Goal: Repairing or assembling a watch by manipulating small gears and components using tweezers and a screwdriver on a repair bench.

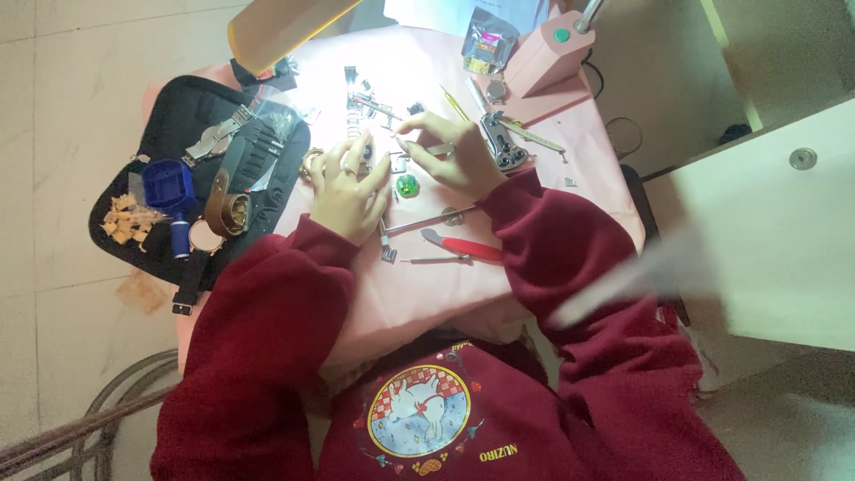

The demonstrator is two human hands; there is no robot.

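Centrally in the upper half of the frame, both hands meet over a pink table cover (pixel 427 285): the left hand (pixel 349 189) curls its fingers around a small metal part (pixel 367 153) at its fingertips, though the exact grip is too small to tell. Just to its right, the right hand (pixel 450 156) pinches a thin silvery tool (pixel 427 150) pointing toward that part. Red-handled pliers (pixel 463 248) lie below the hands, a black tool pouch (pixel 187 187) sits at left, and a pink lamp base (pixel 548 55) stands above right.
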